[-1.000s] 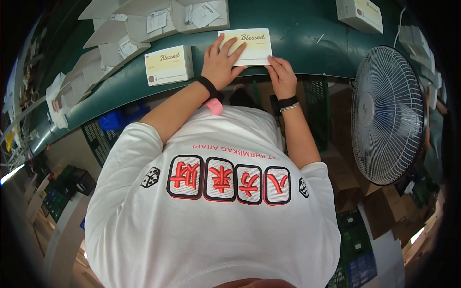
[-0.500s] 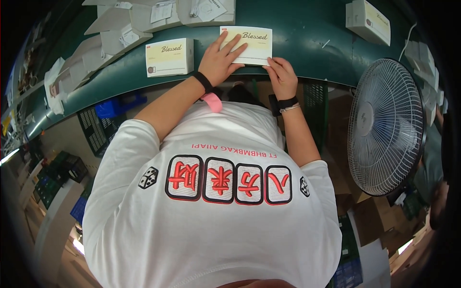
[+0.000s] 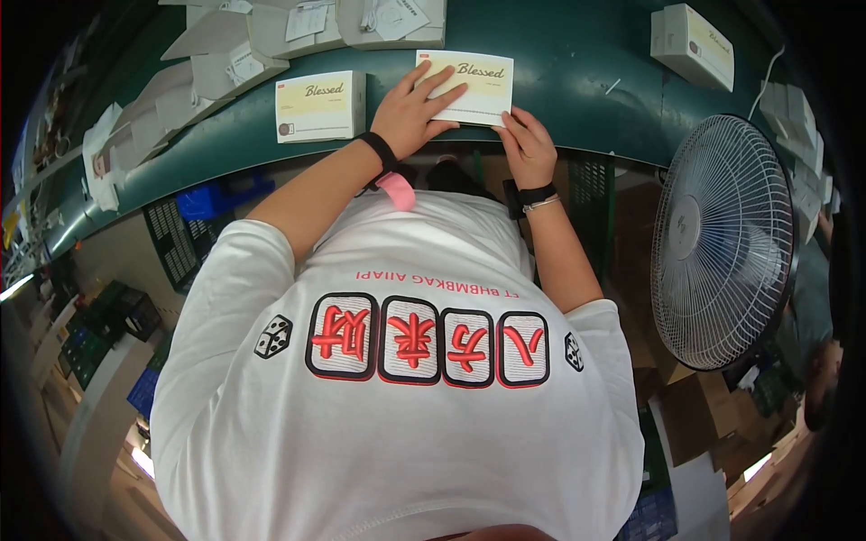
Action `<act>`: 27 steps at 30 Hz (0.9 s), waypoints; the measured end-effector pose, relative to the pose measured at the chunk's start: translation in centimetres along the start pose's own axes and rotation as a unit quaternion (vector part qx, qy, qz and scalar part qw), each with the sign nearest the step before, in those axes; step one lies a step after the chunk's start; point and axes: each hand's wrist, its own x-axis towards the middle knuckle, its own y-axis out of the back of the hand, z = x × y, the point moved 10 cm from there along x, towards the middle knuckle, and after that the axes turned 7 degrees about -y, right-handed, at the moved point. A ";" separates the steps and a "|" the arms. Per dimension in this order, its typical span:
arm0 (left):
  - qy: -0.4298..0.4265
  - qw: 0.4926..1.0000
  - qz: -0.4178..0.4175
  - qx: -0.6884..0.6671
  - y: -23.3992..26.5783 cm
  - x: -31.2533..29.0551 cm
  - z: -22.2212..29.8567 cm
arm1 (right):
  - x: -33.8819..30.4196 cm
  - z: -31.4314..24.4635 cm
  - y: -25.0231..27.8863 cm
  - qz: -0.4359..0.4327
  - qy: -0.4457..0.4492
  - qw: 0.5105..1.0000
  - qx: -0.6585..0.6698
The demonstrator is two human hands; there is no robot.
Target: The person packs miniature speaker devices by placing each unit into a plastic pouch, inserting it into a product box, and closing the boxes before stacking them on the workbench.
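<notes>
Along the left of the green table I see open boxes with papers inside, then a closed white box near the left forearm. The left hand lies open and splayed over the middle box at the table's near edge; the right hand pinches its lower right corner. Since half a second ago both hands have kept their places, so I judge the middle box is being steadied. Farther right is a fan.
</notes>
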 end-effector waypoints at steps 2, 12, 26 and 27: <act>0.002 1.000 -0.009 0.015 -0.2 0.1 0.0 | 0.0 -0.1 0.0 0.003 0.005 1.000 -0.005; -0.022 0.996 -0.020 0.078 -0.3 -0.2 0.2 | -0.2 -1.1 -0.5 -0.021 0.052 0.997 -0.060; -0.042 0.996 0.037 -0.070 -1.6 1.8 3.0 | -0.4 1.3 -1.5 -0.071 -0.041 0.996 0.046; -0.050 0.999 0.006 -0.008 -1.6 2.1 3.6 | -0.5 2.4 -1.6 -0.065 -0.098 0.988 0.101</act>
